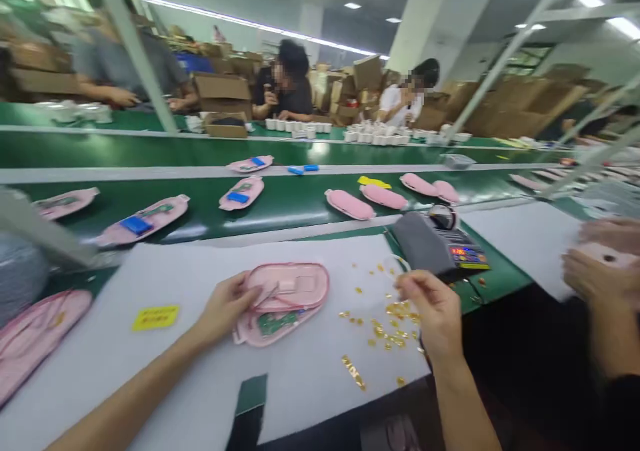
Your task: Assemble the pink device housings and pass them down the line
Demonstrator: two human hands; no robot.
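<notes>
My left hand (230,308) grips the left end of a pink oval plastic casing (313,291), thumb on top. The casing's upper half is raised over its lower half, where a green circuit board (275,324) shows. My right hand (435,308) is closed in a pinch above a scatter of small gold metal pieces (395,324); what the fingertips hold is too small to make out. A pale cord (401,262) curves just behind those fingertips. Nearer me lies a short strip of joined gold pieces (353,372) on the white work sheet (305,391).
Behind my right hand stands a grey device with a lit display (445,244). Pink casings (350,204) and blue parts (237,198) lie along the green conveyor (295,204). A yellow label (156,318) lies left. A co-worker's blurred hands (600,264) are at right; other people sit opposite.
</notes>
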